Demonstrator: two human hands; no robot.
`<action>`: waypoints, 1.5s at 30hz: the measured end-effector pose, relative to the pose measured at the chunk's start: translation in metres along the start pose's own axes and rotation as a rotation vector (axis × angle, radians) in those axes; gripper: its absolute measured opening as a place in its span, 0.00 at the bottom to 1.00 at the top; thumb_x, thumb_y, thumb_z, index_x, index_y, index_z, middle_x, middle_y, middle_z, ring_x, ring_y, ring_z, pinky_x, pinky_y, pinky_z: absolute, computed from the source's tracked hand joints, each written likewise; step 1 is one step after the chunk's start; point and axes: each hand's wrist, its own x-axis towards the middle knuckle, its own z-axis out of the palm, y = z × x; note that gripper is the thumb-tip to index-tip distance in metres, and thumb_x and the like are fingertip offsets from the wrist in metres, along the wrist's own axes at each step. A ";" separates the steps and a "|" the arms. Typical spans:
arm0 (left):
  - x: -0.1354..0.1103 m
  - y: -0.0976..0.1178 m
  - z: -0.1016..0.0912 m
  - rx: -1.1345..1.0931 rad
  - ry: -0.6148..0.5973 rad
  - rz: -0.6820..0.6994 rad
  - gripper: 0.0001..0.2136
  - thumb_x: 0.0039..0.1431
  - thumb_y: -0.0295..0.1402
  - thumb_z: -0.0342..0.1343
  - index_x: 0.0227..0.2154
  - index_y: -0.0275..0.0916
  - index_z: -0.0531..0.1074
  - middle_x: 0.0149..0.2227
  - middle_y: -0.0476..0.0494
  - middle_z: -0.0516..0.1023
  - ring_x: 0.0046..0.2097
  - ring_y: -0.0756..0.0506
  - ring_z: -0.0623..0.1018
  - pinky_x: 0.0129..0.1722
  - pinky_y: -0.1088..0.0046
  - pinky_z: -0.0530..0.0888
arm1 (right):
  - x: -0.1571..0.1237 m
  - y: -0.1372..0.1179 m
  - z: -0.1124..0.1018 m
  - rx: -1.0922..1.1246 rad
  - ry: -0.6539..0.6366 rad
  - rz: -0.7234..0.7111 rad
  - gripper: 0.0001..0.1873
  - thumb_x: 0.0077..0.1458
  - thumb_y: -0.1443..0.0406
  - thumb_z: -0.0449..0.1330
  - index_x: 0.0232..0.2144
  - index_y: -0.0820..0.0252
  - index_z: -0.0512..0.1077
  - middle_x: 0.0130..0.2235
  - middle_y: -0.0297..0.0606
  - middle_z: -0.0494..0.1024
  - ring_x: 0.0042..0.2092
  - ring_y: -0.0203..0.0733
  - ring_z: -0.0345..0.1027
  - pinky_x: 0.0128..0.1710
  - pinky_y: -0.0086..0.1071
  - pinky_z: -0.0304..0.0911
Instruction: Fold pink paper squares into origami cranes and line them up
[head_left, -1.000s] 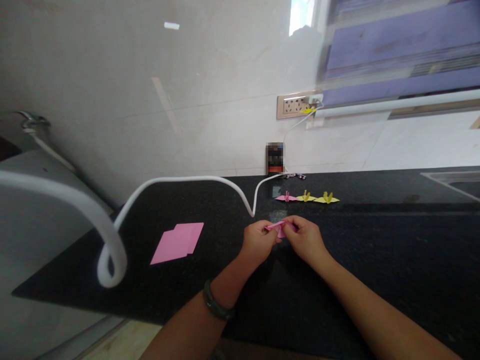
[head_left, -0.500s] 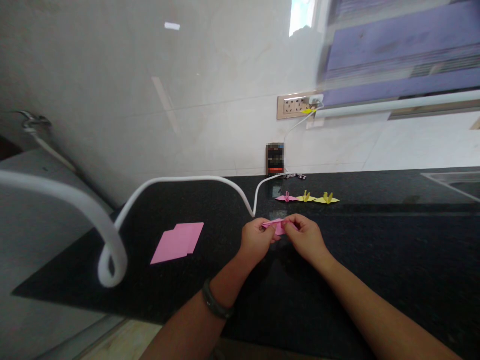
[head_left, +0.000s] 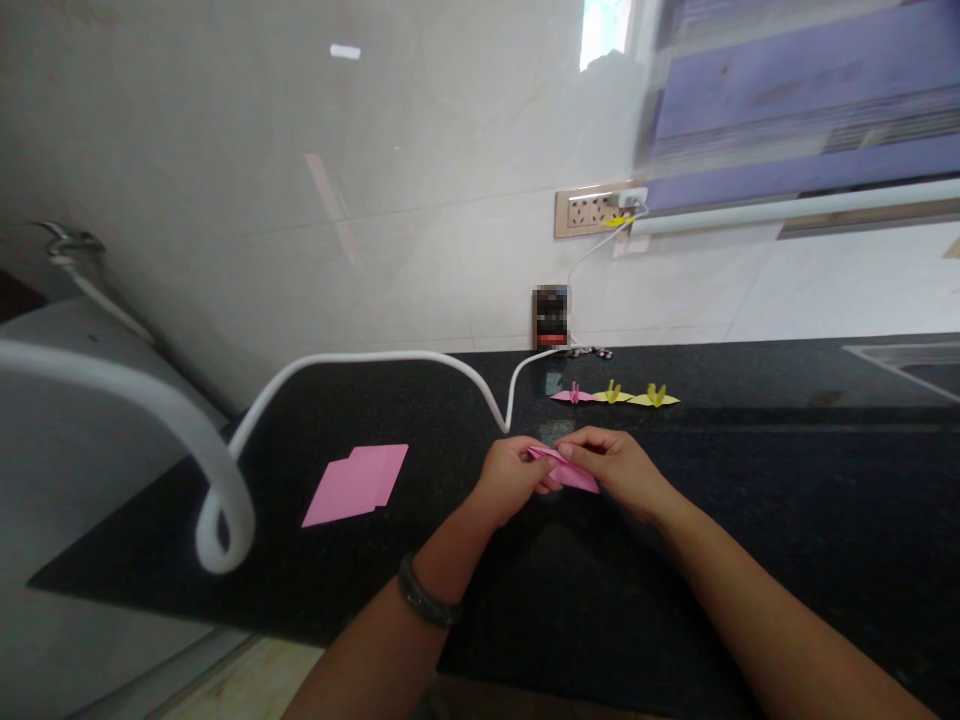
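Observation:
Between my two hands is a folded piece of pink origami paper [head_left: 576,476], its pointed end slanting down to the right. My left hand [head_left: 511,478] pinches its left end, thumb on top. With thumb and forefinger, my right hand [head_left: 616,466] grips the upper edge near the middle. Both hands are just above the dark counter. Beyond them stands a row of paper cranes: a pink crane [head_left: 575,395], a yellow crane [head_left: 613,394] and another yellow crane [head_left: 655,397]. Pink paper sheets [head_left: 355,486] lie overlapping to the left.
A white flexible tube [head_left: 375,357] loops across the left of the black counter [head_left: 750,520]. A phone-like device [head_left: 551,318] with a blurred screen leans on the wall, its cable running to a wall socket [head_left: 589,212]. A sink edge [head_left: 900,365] shows far right.
The pink paper has turned, so its right end now points down toward me and more of it shows. My right hand has shifted its grip along the upper edge.

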 end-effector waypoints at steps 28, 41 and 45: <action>-0.002 0.004 0.000 -0.021 0.037 0.143 0.10 0.46 0.36 0.53 0.25 0.31 0.69 0.17 0.47 0.71 0.19 0.53 0.70 0.20 0.79 0.68 | 0.001 0.009 0.004 -0.122 0.066 -0.042 0.10 0.45 0.60 0.55 0.22 0.62 0.68 0.21 0.31 0.67 0.22 0.32 0.56 0.20 0.26 0.52; 0.000 0.002 -0.001 -0.021 0.044 0.136 0.11 0.44 0.36 0.55 0.24 0.31 0.69 0.16 0.48 0.70 0.18 0.53 0.69 0.18 0.79 0.67 | 0.000 0.009 0.003 -0.202 0.052 -0.114 0.11 0.46 0.60 0.55 0.21 0.63 0.68 0.21 0.33 0.68 0.23 0.33 0.58 0.22 0.27 0.55; 0.000 0.001 -0.001 -0.020 0.030 0.117 0.10 0.44 0.35 0.55 0.24 0.31 0.69 0.15 0.48 0.69 0.17 0.53 0.69 0.18 0.79 0.66 | 0.000 0.008 0.002 -0.232 0.047 -0.158 0.11 0.45 0.60 0.56 0.20 0.62 0.69 0.22 0.34 0.68 0.25 0.34 0.60 0.24 0.28 0.56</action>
